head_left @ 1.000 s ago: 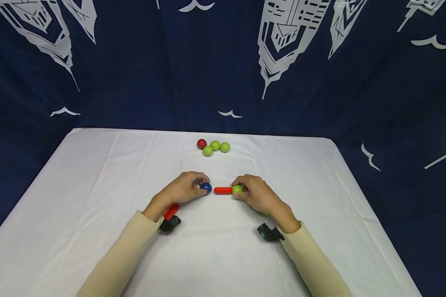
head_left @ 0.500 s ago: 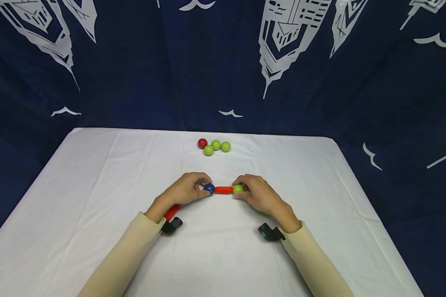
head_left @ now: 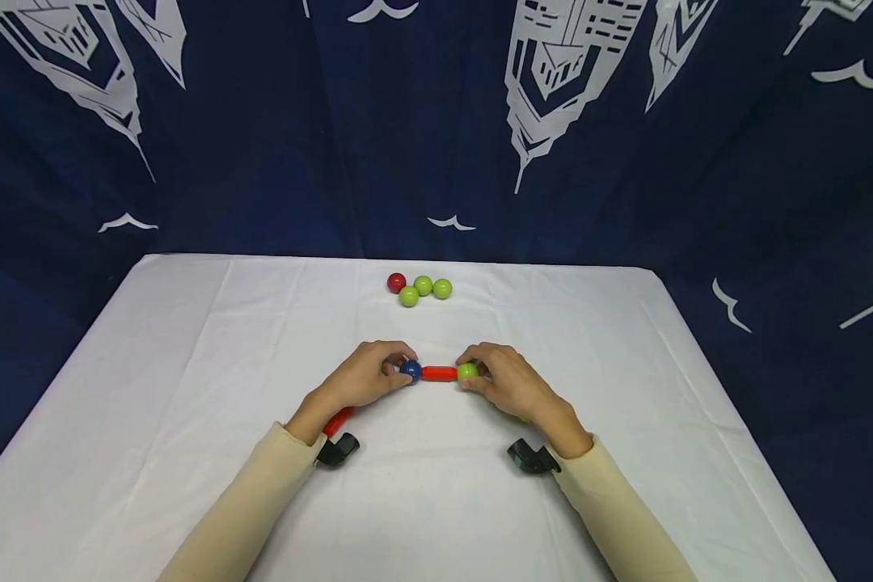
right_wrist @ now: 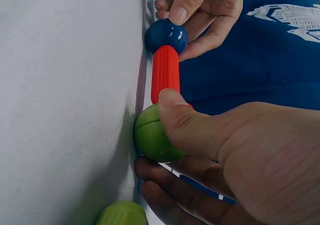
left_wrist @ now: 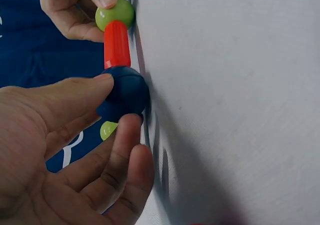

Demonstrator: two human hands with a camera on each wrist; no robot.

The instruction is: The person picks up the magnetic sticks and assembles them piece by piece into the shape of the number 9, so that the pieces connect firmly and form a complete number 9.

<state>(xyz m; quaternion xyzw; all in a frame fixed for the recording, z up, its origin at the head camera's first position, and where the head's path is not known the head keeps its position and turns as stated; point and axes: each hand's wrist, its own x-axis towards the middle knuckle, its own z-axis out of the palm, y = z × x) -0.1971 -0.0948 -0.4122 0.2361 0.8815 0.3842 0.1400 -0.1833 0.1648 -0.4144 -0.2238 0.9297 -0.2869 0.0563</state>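
Note:
In the head view my left hand (head_left: 364,376) pinches a blue ball (head_left: 411,371) between thumb and fingers. A short red ridged rod (head_left: 439,373) lies between that ball and a green ball (head_left: 468,371), its ends against both. My right hand (head_left: 509,380) grips the green ball with thumb and fingers. The left wrist view shows the blue ball (left_wrist: 131,90) close up, meeting the red rod (left_wrist: 116,45). From the right wrist, the thumb presses on the green ball (right_wrist: 149,135), beside the rod's near end.
Another red rod (head_left: 339,419) lies by my left wrist, partly hidden. A green ridged piece (right_wrist: 122,215) sits near my right wrist. Farther back on the white-covered table (head_left: 189,339) are a red ball (head_left: 396,283) and several green balls (head_left: 409,297). A dark blue curtain (head_left: 298,162) hangs behind.
My left hand has moved slightly right, bringing the blue ball from a small gap away up against the red rod's left end. The right hand stays nearly still on the green ball.

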